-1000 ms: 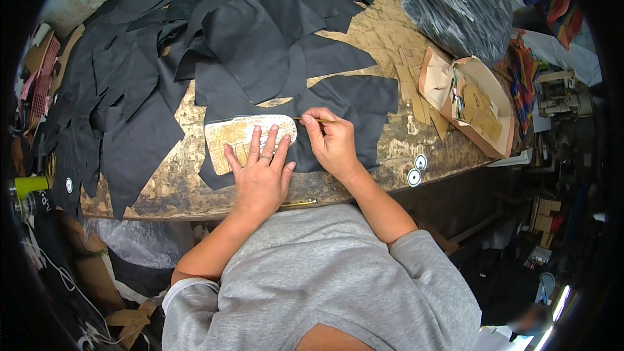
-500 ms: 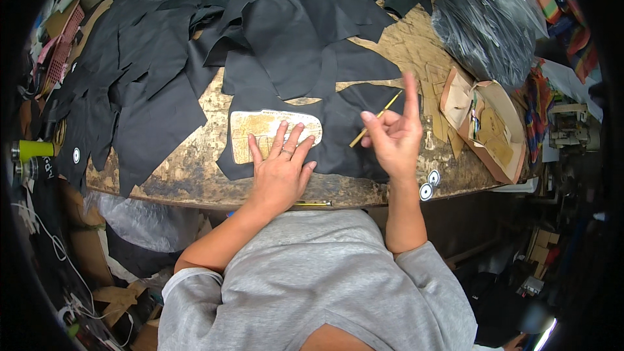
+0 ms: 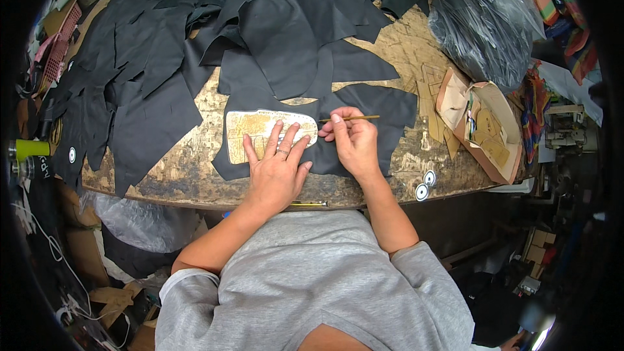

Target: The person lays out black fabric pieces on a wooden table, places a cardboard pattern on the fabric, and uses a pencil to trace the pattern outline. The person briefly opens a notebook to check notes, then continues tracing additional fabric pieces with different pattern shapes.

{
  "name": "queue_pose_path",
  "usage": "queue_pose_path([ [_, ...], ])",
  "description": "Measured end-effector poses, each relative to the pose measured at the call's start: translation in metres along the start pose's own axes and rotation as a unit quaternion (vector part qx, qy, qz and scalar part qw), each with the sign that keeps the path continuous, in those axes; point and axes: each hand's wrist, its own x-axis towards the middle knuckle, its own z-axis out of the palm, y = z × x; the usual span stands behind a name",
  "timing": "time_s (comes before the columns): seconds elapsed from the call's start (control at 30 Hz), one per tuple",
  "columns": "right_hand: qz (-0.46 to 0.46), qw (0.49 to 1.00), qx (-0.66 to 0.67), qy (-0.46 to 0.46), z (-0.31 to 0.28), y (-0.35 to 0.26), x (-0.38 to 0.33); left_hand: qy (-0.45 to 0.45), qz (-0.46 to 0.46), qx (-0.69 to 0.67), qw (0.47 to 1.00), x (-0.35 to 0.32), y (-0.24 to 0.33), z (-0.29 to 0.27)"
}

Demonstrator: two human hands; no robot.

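A pale pattern template (image 3: 250,120) with one rounded end lies flat on a piece of black leather (image 3: 396,107). My left hand (image 3: 276,162) presses on it, fingers spread. In my right hand (image 3: 353,140), thumb and fingers pinch a thin yellow-brown stick, perhaps a pen or marking tool (image 3: 364,117). The tool lies almost level, its tip at the template's rounded right end. Whether the tip touches the leather I cannot tell.
More black leather (image 3: 279,32) covers the far and left parts of the worn wooden table (image 3: 175,162). At the right stand an opened cardboard box (image 3: 510,156) with card pieces and a dark plastic bag (image 3: 481,32). Two round white markers (image 3: 422,192) sit near the front edge.
My right hand has moved left and closed in on the template's rounded end. Its raised index finger has folded down onto the tool, which has turned from slanted to nearly level.
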Motion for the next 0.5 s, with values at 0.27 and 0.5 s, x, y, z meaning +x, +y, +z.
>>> queue_pose_path([
  [0.27, -0.153, 0.97, -0.183, -0.045, 0.006, -0.002, 0.003, -0.016, -0.001, 0.001, 1.0, 0.0, 0.0, -0.001],
  [0.5, -0.207, 0.928, -0.292, -0.106, 0.0, -0.018, -0.021, -0.015, -0.008, 0.005, 1.0, 0.001, 0.0, -0.001],
])
